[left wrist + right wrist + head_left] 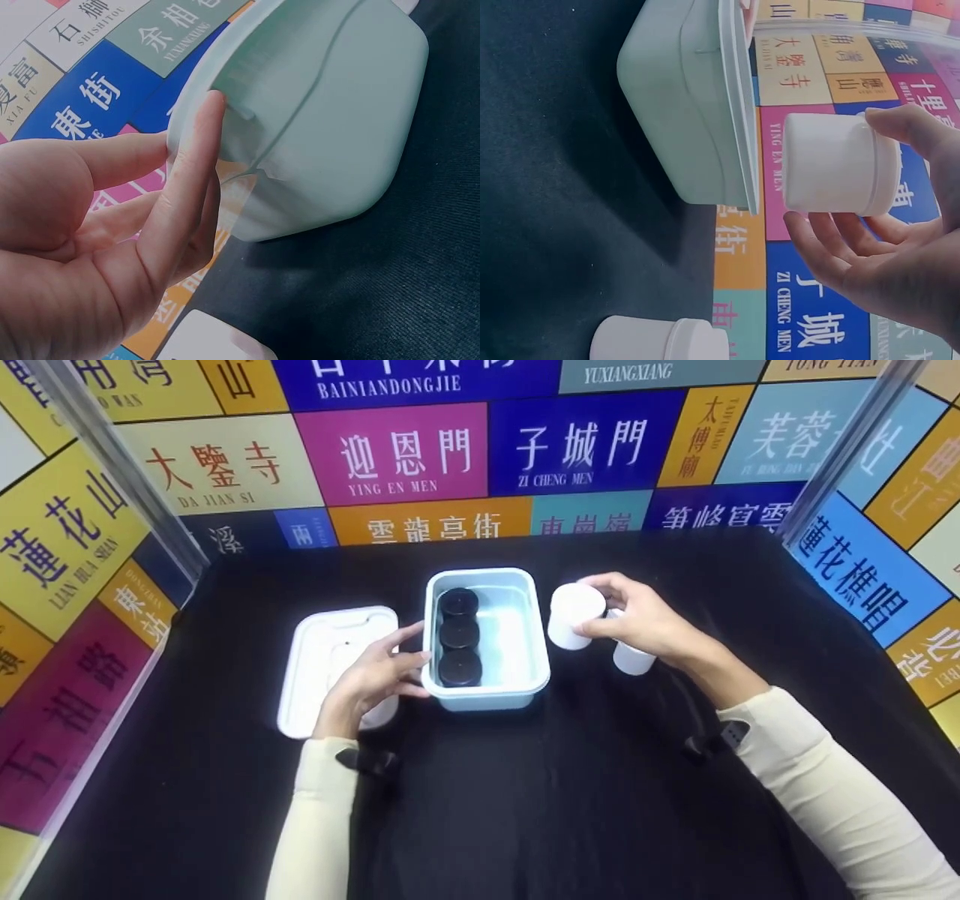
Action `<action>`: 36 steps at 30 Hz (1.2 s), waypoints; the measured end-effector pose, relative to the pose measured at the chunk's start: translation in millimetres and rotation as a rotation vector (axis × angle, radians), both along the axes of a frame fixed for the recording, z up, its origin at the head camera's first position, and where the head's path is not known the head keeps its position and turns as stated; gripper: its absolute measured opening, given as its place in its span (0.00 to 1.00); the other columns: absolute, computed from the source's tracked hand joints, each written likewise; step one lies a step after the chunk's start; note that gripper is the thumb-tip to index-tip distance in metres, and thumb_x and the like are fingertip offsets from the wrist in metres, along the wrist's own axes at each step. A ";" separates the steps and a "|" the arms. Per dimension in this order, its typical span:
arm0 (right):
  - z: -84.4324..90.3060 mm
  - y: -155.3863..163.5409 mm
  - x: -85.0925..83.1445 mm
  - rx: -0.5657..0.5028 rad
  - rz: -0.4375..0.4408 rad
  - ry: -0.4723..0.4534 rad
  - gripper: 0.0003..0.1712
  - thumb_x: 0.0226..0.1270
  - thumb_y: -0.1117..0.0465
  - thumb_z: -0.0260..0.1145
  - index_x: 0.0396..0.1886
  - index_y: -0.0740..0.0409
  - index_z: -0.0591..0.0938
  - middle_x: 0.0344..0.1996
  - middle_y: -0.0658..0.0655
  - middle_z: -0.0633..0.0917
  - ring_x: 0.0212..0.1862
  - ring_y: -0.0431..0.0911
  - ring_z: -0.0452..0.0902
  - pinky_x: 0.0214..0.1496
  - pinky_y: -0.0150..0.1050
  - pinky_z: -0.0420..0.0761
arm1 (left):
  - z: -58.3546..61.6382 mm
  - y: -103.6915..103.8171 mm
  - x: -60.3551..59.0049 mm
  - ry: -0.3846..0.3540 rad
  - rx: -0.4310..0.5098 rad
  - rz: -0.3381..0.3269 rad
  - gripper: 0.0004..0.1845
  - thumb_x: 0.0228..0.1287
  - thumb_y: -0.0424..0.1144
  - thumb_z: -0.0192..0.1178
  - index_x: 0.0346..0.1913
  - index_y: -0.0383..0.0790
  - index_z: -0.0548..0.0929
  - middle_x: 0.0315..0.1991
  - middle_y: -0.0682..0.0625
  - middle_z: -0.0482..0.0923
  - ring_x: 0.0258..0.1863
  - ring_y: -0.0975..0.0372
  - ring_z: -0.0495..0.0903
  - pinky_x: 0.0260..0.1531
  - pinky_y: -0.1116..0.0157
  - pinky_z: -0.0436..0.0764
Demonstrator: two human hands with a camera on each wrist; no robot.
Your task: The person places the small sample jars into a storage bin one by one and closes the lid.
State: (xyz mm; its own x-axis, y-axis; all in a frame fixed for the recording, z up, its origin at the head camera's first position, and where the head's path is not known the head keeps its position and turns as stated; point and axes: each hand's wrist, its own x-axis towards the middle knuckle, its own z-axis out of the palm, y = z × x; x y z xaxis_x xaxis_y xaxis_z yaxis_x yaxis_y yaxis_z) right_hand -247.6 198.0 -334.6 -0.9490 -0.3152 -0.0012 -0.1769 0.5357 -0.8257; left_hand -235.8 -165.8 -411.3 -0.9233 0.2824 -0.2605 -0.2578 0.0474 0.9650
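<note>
A pale green rectangular container [491,701] stands on the black cloth. Three round black-topped items [459,631] line its left side. My left hand [379,671] is at the container's left rim, fingers spread and fairly straight; thumb and fingertips touch rim and outer wall [337,127]. Just right of the container, my right hand [645,619] holds a white lidded jar [574,611] between thumb and fingers. In the right wrist view, this jar [832,161] is beside the container's rim. A second white jar [634,658] stands upright below my right hand, partly hidden by it.
A white rectangular lid [319,660] lies on the cloth left of the container, partly under my left hand. Colourful panels with writing [390,454] rise behind and at both sides. Clear upright posts [124,465] stand at the back corners.
</note>
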 end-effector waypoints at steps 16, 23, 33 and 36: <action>1.4 -33.5 -23.2 -0.064 0.027 -0.062 0.39 0.60 0.59 0.74 0.70 0.58 0.70 0.61 0.61 0.79 0.58 0.48 0.78 0.59 0.32 0.80 | -0.3 -0.6 -0.5 -0.009 0.002 0.017 0.35 0.72 0.32 0.57 0.79 0.47 0.58 0.40 0.40 0.84 0.32 0.56 0.88 0.34 0.59 0.91; -2.2 -42.4 -34.8 -0.055 0.039 -0.054 0.39 0.60 0.61 0.73 0.71 0.59 0.70 0.58 0.62 0.79 0.54 0.47 0.77 0.52 0.27 0.80 | 1.3 -0.7 1.1 -0.008 -0.004 0.011 0.35 0.73 0.32 0.57 0.79 0.47 0.58 0.41 0.40 0.84 0.33 0.57 0.88 0.34 0.59 0.91; -0.5 -58.0 -53.8 -0.052 0.038 -0.076 0.40 0.59 0.63 0.73 0.72 0.58 0.69 0.58 0.64 0.79 0.53 0.49 0.76 0.54 0.35 0.85 | 1.1 -0.6 0.2 -0.008 0.006 0.010 0.35 0.73 0.32 0.57 0.79 0.48 0.57 0.43 0.39 0.82 0.34 0.57 0.88 0.35 0.59 0.91; -1.9 -61.5 -58.3 -0.024 0.039 -0.077 0.41 0.59 0.63 0.73 0.72 0.58 0.68 0.58 0.64 0.78 0.52 0.49 0.76 0.55 0.36 0.84 | 0.5 -0.2 0.3 -0.011 0.002 0.015 0.35 0.72 0.32 0.57 0.79 0.47 0.58 0.43 0.39 0.83 0.34 0.56 0.88 0.34 0.59 0.91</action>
State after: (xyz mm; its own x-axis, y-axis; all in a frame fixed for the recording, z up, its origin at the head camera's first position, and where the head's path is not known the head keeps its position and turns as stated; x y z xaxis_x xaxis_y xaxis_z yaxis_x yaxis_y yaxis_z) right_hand -305.9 136.5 -336.5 -0.9335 -0.3523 -0.0660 -0.1321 0.5094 -0.8503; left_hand -235.5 -166.0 -410.8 -0.9244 0.2692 -0.2703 -0.2691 0.0419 0.9622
